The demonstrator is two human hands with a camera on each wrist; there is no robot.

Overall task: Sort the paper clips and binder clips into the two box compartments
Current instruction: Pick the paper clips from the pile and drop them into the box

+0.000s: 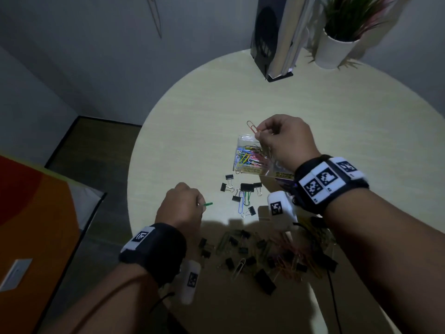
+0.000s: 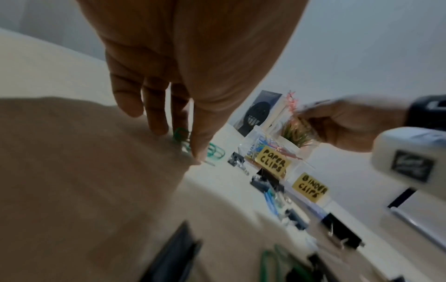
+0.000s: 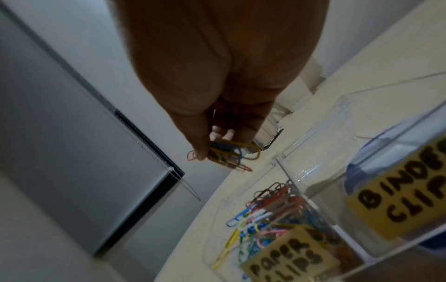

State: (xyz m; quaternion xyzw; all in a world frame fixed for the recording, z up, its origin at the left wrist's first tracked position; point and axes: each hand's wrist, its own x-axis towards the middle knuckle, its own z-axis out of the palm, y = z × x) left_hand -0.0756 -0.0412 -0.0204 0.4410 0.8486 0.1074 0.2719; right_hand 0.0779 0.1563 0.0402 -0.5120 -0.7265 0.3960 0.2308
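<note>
A clear two-compartment box (image 1: 240, 141) (image 3: 311, 175) stands mid-table, labelled PAPER CLIPS (image 2: 272, 162) and BINDER CLIPS (image 2: 310, 188). Coloured paper clips (image 1: 248, 156) (image 3: 270, 211) fill the paper-clip side. My right hand (image 1: 284, 138) hovers over it, pinching a bunch of paper clips (image 3: 229, 154), an orange one (image 1: 251, 126) sticking out. My left hand (image 1: 183, 206) (image 2: 188, 114) grips green paper clips (image 1: 207, 204) (image 2: 181, 135) low over the table, left of the loose clips. Black binder clips (image 1: 246, 188) and more mixed clips (image 1: 265, 254) lie in front of the box.
The round pale table (image 1: 313, 104) carries a black file stand with papers (image 1: 277, 39) and a potted plant (image 1: 337, 42) at the back. An orange surface (image 1: 36, 225) is at the left, off the table. A black cable (image 1: 333, 292) runs near the front edge.
</note>
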